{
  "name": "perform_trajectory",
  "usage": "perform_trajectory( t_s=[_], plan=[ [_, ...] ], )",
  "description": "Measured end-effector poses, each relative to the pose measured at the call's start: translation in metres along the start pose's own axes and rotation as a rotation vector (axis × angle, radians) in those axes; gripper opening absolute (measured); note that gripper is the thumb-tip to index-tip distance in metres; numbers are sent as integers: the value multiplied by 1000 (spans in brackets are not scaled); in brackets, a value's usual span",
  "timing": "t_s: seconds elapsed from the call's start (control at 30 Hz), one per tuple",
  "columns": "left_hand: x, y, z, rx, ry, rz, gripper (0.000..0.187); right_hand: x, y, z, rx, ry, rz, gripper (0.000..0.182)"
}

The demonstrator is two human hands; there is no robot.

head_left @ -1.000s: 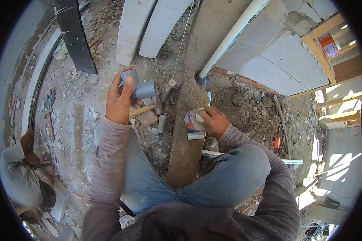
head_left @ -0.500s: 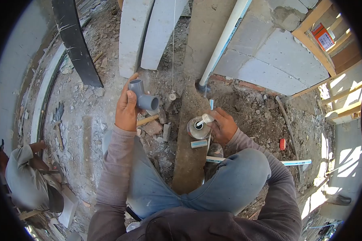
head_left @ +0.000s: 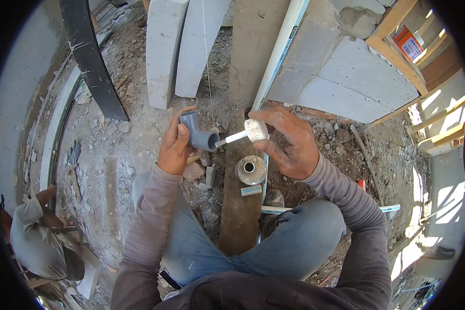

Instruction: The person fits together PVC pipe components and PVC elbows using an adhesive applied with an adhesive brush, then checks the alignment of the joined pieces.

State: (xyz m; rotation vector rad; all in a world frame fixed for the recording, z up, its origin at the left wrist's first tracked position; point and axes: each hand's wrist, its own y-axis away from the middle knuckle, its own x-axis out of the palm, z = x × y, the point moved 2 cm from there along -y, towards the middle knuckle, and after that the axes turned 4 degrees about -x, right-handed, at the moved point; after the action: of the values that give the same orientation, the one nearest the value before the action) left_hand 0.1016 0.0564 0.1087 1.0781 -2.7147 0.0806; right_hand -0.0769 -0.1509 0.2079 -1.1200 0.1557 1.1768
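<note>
My left hand [head_left: 174,147] is closed round a grey plastic pipe tee [head_left: 192,125], one opening facing up and another facing right. Between the thumb and fingers of my right hand [head_left: 290,142] is the white cap of a brush applicator [head_left: 256,130]. Its stem points left, with the tip right at the tee's right-hand opening. Below my hands the round cement can [head_left: 251,170] stands uncapped on a concrete beam, its dark mouth showing. A short offcut of white pipe [head_left: 251,190] lies just in front of the can.
A long white pipe [head_left: 281,54] slants up beside the block wall [head_left: 341,77]. Pale slabs [head_left: 165,54] and a dark board [head_left: 90,57] lean at the back left. Another person [head_left: 44,235] crouches at far left. Rubble and a hammer [head_left: 74,168] lie on the ground.
My right hand has lifted the applicator out of the can and brought it up and left to the tee. The tee has shifted slightly right and down in view.
</note>
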Motion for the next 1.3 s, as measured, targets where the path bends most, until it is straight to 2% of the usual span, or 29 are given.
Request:
perform_trajectory(
  t_s=[0.17, 0.27, 0.33, 0.43, 0.57, 0.6, 0.63, 0.7, 0.8, 0.87, 0.9, 0.97, 1.1, 1.23, 1.3],
  plan=[
    [0, 3, -5, 7, -9, 43, 60, 9, -2, 5, -50, 77, 23, 57],
    [-1, 4, -7, 18, -17, 26, 61, 7, -2, 12, -163, 244, 63, 62],
    [0, 4, -8, 24, -32, 35, 62, 5, -3, 21, -176, 293, 185, 62],
    [-1, 3, -9, 48, -47, 54, 62, 5, -7, 23, -154, 219, 152, 59],
    [2, 6, -17, 116, -36, 71, 64, -1, -12, 29, -228, 315, 75, 61],
    [2, 6, -19, 125, -42, 76, 64, -2, -10, 33, -208, 325, 125, 59],
    [2, 7, -22, 160, -22, 87, 67, -3, -10, 35, -188, 336, 174, 57],
    [4, 8, -29, 203, -7, 107, 70, -6, -14, 39, -197, 336, 144, 57],
    [10, 8, -49, 309, 59, 125, 72, -20, -27, 55, -256, 326, 11, 61],
    [14, 9, -68, 506, 29, 137, 64, -29, -34, 75, -320, 474, 40, 64],
    [15, 10, -78, 526, 23, 148, 64, -32, -35, 84, -332, 489, 26, 64],
    [17, 14, -97, 600, -43, 159, 68, -37, -37, 98, -275, 363, -6, 66],
    [25, 19, -129, 744, -92, 183, 65, -55, -46, 121, -350, 455, -193, 63],
    [31, 21, -152, 901, -80, 214, 61, -59, -43, 142, -381, 511, -237, 63],
    [36, 25, -162, 936, -89, 230, 60, -61, -41, 152, -363, 467, -264, 53]
  ],
)
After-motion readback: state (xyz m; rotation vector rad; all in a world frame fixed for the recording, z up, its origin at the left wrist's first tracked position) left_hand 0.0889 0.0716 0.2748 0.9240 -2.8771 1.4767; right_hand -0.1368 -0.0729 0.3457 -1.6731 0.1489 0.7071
